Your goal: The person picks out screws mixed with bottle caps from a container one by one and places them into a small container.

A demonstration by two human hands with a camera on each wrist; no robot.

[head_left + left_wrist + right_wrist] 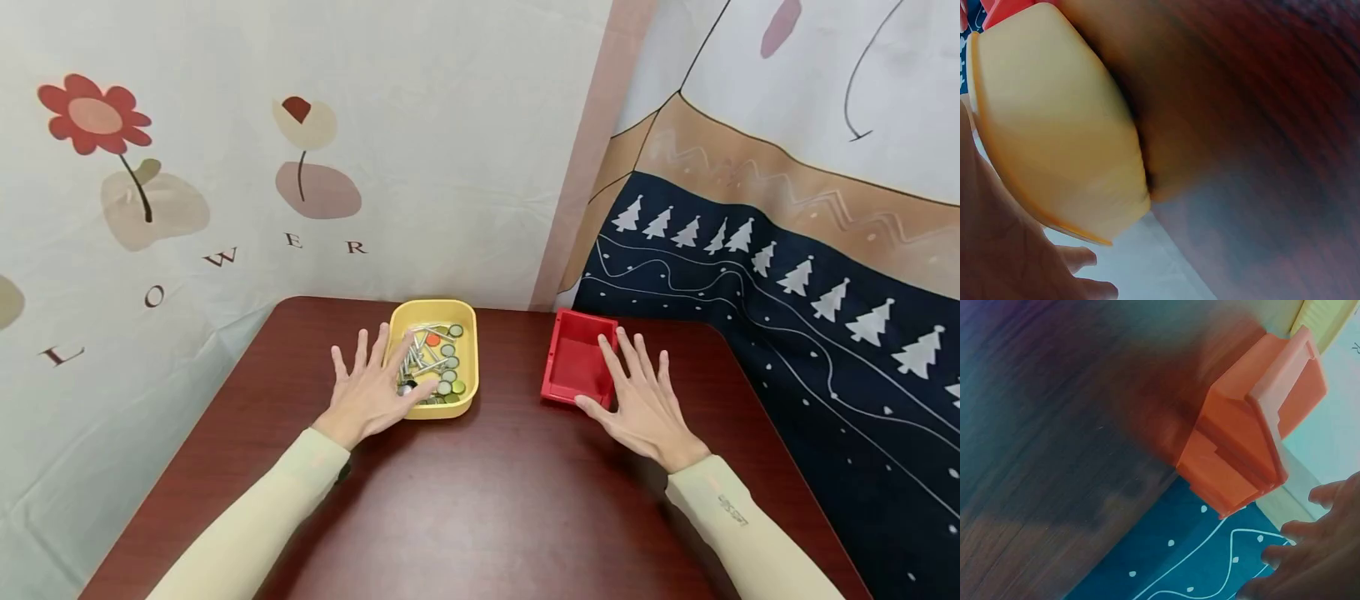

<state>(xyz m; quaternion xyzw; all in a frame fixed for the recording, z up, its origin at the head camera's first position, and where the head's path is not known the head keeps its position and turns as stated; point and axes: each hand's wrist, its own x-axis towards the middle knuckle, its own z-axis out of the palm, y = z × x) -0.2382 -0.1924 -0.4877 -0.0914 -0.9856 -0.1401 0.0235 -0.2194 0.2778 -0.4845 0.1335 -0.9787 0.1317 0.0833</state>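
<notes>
My left hand (369, 390), fingers spread, is over the left edge of a yellow tray (470, 398) and hides part of it. Inside the tray lie several silver screws or nails (430, 367) and several round bottle caps or discs (447, 351), one of them orange. On the right, my right hand (643, 407) spreads its fingers beside a red bin (581, 367), overlapping its right side in the head view. The bin's visible inside shows only red plastic. In the left wrist view the tray's outer wall (1054, 119) fills the left; the right wrist view shows the bin (1241, 434) from outside.
Both containers stand near the back edge of a dark red-brown wooden table (480, 500). Behind it hangs a pale cloth (450, 167) with flower prints. A dark blue cloth (750, 308) with white trees hangs along the right side.
</notes>
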